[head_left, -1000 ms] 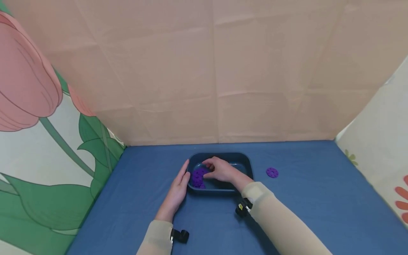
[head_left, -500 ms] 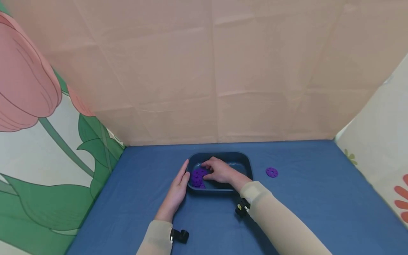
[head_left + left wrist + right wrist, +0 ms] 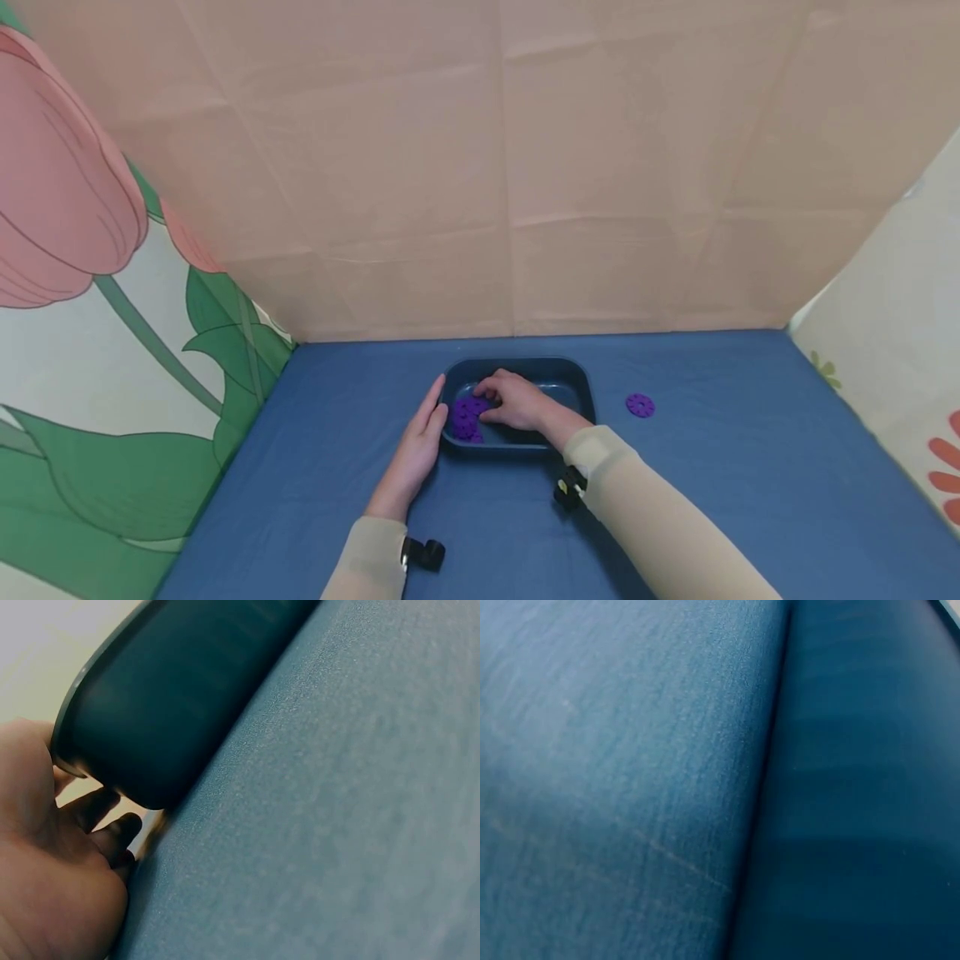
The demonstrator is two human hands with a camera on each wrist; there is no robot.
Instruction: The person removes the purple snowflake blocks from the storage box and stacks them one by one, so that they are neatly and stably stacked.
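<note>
A dark blue rectangular tray [image 3: 517,450] stands on the blue cloth. Several purple discs with notches [image 3: 467,421] lie heaped in its left end. My left hand [image 3: 415,450] rests along the tray's left end, fingers fairly straight and the thumb near the rim; in the left wrist view the left hand [image 3: 52,862] is beside the tray's outer wall [image 3: 157,705]. My right hand [image 3: 521,402] reaches over the front rim into the tray, thumb and forefinger apart and bent at the right edge of the heap. The right wrist view does not show that hand.
A single purple disc [image 3: 641,406] lies flat on the blue cloth [image 3: 712,467], right of the tray. Behind the table hangs a tan sheet [image 3: 510,167]. A flower-print panel [image 3: 150,375] borders the left side, and a white panel [image 3: 892,317] the right.
</note>
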